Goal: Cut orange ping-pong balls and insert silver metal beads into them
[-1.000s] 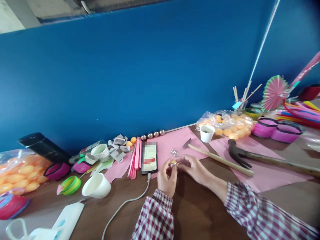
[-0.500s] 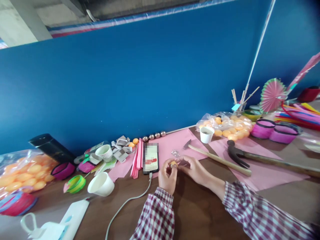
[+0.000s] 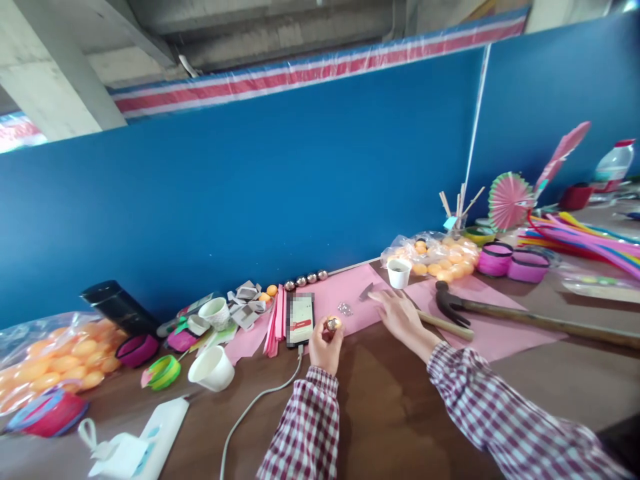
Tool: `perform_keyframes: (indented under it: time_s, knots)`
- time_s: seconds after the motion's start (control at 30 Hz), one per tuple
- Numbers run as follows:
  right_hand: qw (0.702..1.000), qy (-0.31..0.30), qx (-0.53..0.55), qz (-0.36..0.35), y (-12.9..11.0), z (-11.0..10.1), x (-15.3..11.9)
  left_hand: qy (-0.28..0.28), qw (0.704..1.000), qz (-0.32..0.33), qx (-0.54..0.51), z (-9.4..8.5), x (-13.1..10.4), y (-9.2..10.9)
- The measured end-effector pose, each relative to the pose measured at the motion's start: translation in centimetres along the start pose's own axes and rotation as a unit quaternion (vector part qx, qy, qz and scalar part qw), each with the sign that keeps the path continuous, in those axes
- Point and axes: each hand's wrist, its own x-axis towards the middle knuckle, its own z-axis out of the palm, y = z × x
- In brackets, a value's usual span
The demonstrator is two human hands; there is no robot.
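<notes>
My left hand (image 3: 325, 348) pinches a small shiny metal ball (image 3: 333, 324) between thumb and fingers, just right of the phone (image 3: 301, 321). My right hand (image 3: 400, 317) lies over the handle of a small hammer (image 3: 447, 326), close to its head, with the fingers stretched out. The hand covers part of the handle, so whether the fingers touch it is hard to see. A little heap of small silvery bits (image 3: 345, 309) rests on the pink paper (image 3: 356, 283) between the hands. Behind stands a row of several metal balls (image 3: 301, 281) along the blue partition.
A claw hammer (image 3: 520, 315) lies at the right, past a white cup (image 3: 399, 274). Bags of orange balls (image 3: 60, 357) sit at both sides. Near the left front are another white cup (image 3: 211, 369), a power strip (image 3: 163, 437) and a charging cable (image 3: 257, 402).
My right hand has left the metal ball and moved right to the small hammer's handle. My left hand keeps hold of the ball. The view has turned somewhat to the right and up.
</notes>
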Motion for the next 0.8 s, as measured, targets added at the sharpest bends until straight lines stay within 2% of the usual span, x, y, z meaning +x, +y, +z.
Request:
perform_keyframes:
  time_s: [0.13,0.33,0.47,0.6,0.8]
  knots:
    - [0.999,-0.009,-0.039,0.011,-0.3,-0.7,-0.4,0.011,1.0,0.003,0.013,-0.2,0.2,-0.2]
    - [0.991,-0.062,-0.086,0.077,-0.1,-1.7,-1.1,0.036,0.999,0.011,0.029,-0.1,0.1,-0.2]
    - [0.986,-0.089,-0.09,0.108,0.3,-1.8,-1.8,0.028,0.998,0.02,0.05,0.0,0.1,0.0]
    - [0.988,-0.077,-0.086,0.107,0.6,-1.5,-2.0,0.045,0.996,0.023,0.069,0.1,0.0,0.1]
    - [0.985,-0.099,-0.088,0.114,0.7,-1.7,-1.5,0.082,0.995,0.028,0.049,0.4,-0.2,-0.2]
